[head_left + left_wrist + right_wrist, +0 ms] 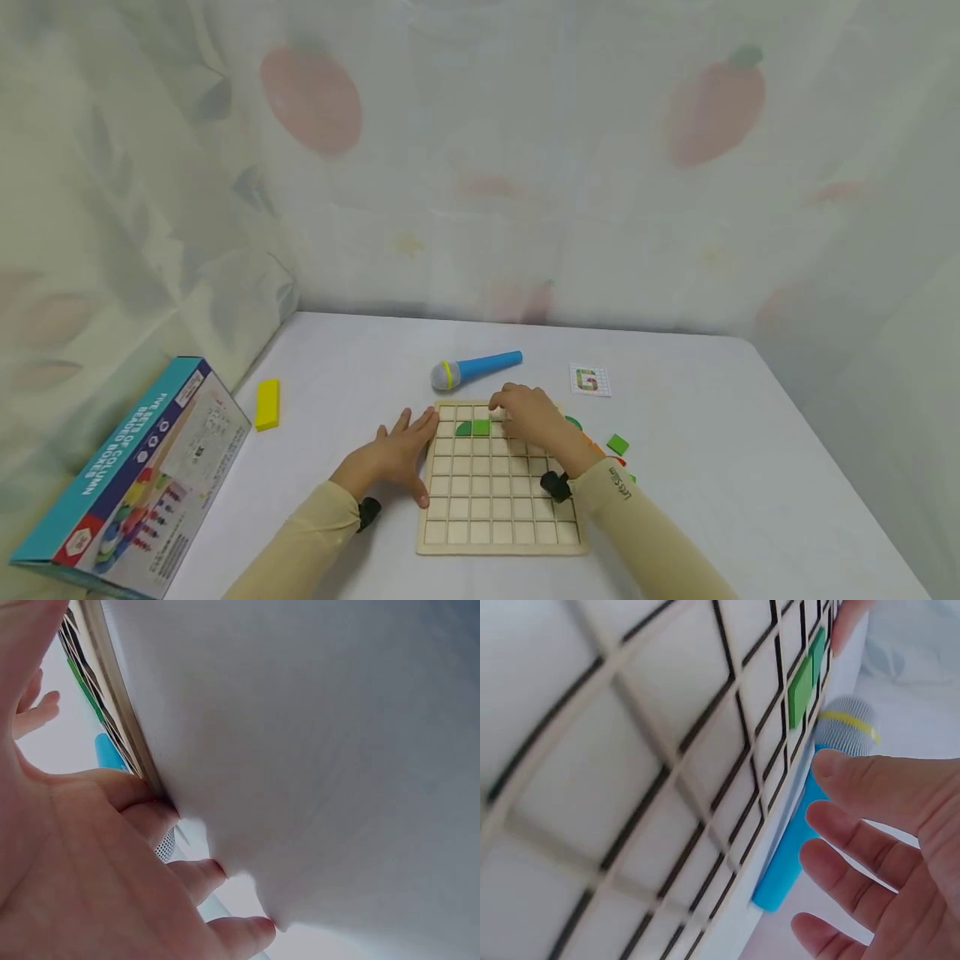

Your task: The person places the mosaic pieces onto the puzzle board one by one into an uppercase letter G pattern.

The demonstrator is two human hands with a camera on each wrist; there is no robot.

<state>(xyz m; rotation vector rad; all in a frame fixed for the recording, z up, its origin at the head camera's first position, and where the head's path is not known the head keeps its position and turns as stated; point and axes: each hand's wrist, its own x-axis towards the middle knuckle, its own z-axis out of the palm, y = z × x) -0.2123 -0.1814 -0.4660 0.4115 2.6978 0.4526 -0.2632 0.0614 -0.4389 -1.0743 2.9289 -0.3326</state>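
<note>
A wooden grid board (480,485) lies flat on the white table. Side by side in its upper rows sit a bright green square tile (481,427) and a darker green rounded tile (464,428). My left hand (393,458) has its fingers spread and touches the board's left edge; the left wrist view has fingertips against the rim and the table. Over the board's upper right part is my right hand (531,417), just right of the green tiles. In the right wrist view its fingers (855,889) are loosely bent, with nothing between them and the thumb.
Behind the board lies a blue toy microphone (489,365). A patterned card (590,380) is at the back right. Loose tiles, including a green square (618,444), lie right of the board, partly behind my right arm. On the left are a yellow block (267,405) and a box (142,483).
</note>
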